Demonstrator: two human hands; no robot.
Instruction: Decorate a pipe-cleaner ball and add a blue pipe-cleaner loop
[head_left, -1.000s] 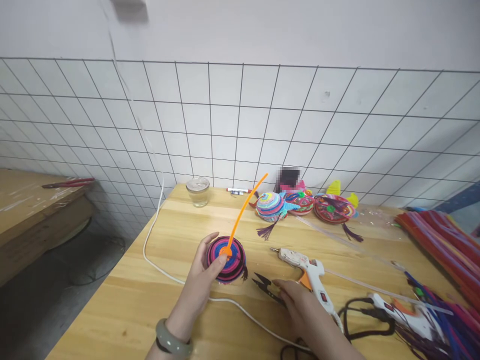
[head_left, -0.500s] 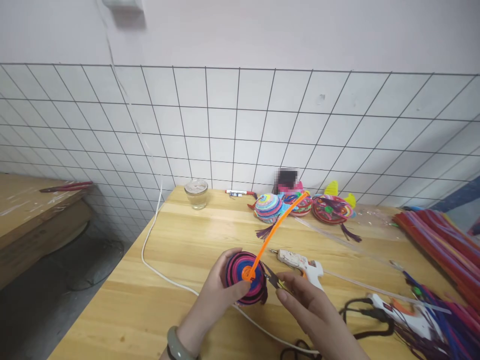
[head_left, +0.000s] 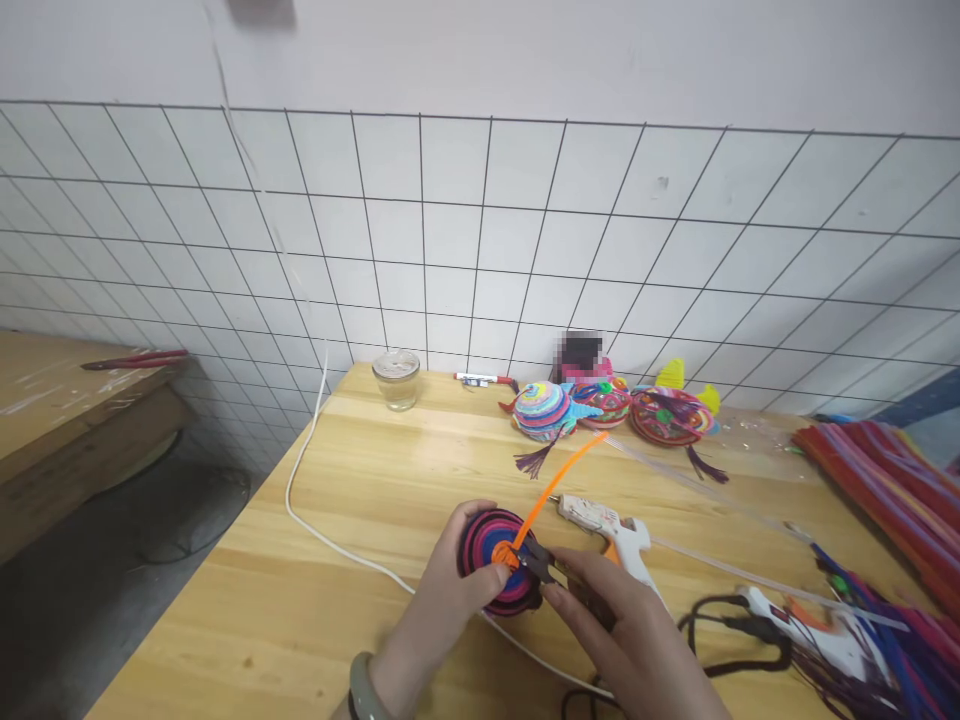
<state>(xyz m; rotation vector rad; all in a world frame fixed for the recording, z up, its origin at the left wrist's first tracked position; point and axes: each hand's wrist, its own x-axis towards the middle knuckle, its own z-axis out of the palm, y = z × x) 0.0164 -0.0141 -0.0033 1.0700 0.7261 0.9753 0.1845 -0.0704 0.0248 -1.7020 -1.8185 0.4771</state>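
My left hand [head_left: 442, 615] holds a round coil of pink, blue and purple pipe cleaners [head_left: 496, 552], thumb pressed near its orange centre. An orange pipe cleaner [head_left: 559, 477] sticks out of that centre, slanting up to the right. My right hand [head_left: 626, 640] grips small black snips [head_left: 538, 564], whose blades sit at the base of the orange strand, touching the coil. A white glue gun [head_left: 611, 527] lies on the wooden table [head_left: 360, 500] just beyond my right hand.
Finished coiled ornaments [head_left: 600, 407] stand at the table's back edge by a glass jar [head_left: 396, 378]. A white cable [head_left: 322, 530] runs along the left side. A second glue gun [head_left: 810, 630] and bundles of pipe cleaners [head_left: 885, 500] lie at right. A wire grid [head_left: 480, 230] covers the wall.
My right hand picked up the snips from the table and brought them to the coil. The coil shifted right and the orange strand tilted down toward the right.
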